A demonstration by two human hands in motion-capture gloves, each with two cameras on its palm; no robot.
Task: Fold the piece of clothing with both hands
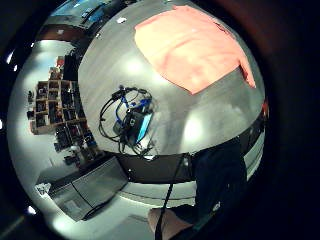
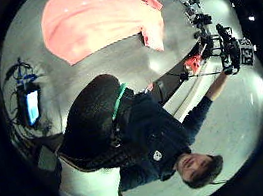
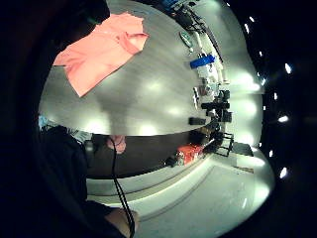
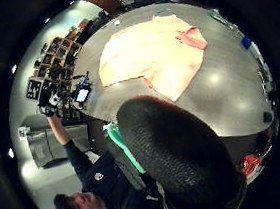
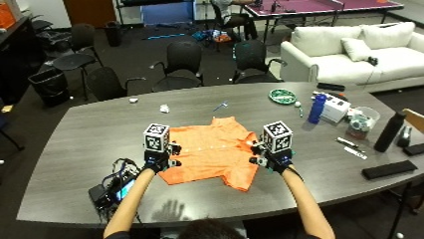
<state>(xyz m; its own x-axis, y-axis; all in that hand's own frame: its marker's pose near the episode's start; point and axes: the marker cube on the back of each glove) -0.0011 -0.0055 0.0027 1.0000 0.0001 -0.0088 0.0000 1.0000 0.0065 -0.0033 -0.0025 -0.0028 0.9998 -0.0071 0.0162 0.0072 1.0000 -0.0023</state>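
An orange short-sleeved shirt (image 5: 212, 154) lies spread flat on the grey table (image 5: 86, 134), near the front edge. My left hand (image 5: 158, 160) hovers above the shirt's left edge, and my right hand (image 5: 271, 160) hovers above its right sleeve. Both hands are lifted off the table and hold nothing. The palm views show the shirt (image 1: 192, 47) (image 2: 98, 17) (image 3: 99, 49) (image 4: 150, 58) from well above, with no cloth near either palm.
A small device with a lit screen and tangled cables (image 5: 112, 191) lies at the front left. A blue bottle (image 5: 317, 108), white box (image 5: 338, 107), green plate (image 5: 283, 95), black bottle (image 5: 387, 130) and black case (image 5: 387, 170) stand at the right. Office chairs line the far edge.
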